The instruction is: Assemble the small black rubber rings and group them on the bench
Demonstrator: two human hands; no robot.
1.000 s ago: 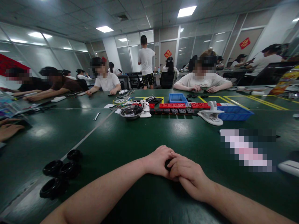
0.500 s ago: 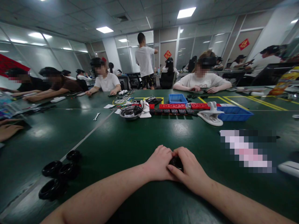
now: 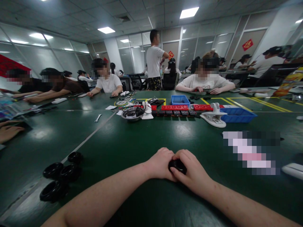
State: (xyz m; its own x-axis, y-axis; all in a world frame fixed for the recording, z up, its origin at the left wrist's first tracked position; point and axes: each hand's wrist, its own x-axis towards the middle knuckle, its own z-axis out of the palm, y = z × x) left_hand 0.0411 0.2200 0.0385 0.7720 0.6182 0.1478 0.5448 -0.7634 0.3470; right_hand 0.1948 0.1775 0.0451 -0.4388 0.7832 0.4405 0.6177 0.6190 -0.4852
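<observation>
Head view: left hand (image 3: 159, 164) and right hand (image 3: 192, 171) pressed together near the middle of the green table (image 3: 132, 138), both closed around a small black ring (image 3: 177, 165). Four more black rings (image 3: 60, 179) at near left. Seemingly mid-assembly; firm, even squeezing likely needed.

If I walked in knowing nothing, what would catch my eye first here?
Front and centre, the left hand and right hand close together around a small black round part just above the green table. To the left lie four black rings in a loose cluster. Further back, a row of red blocks sits between a metal bowl and a blue tray, with other people seated at the table's far edge.
</observation>
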